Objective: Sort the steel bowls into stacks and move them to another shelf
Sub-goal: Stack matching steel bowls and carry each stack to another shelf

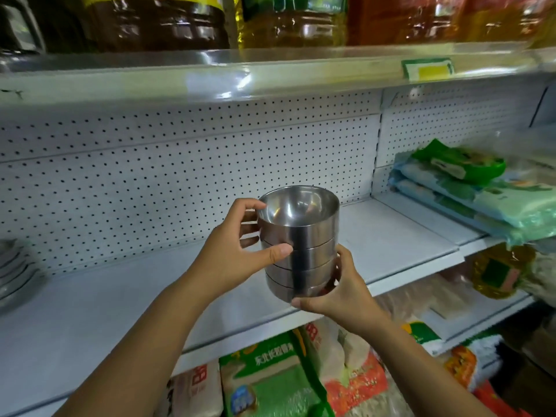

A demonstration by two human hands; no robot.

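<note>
Above the white shelf [105, 311] I am holding a stack of four steel bowls [301, 245], left hand [240, 251] gripping its side, right hand [340, 296] cupping its base; stacked, not yet set down.

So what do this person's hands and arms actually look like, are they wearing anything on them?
Nothing is worn on either. The left hand and right hand have no gloves, and no ring, watch or bracelet shows. The left forearm and right forearm are uncovered down to the picture's edge, so no sleeve is in view. The left thumbnail is short and unpainted.
</note>
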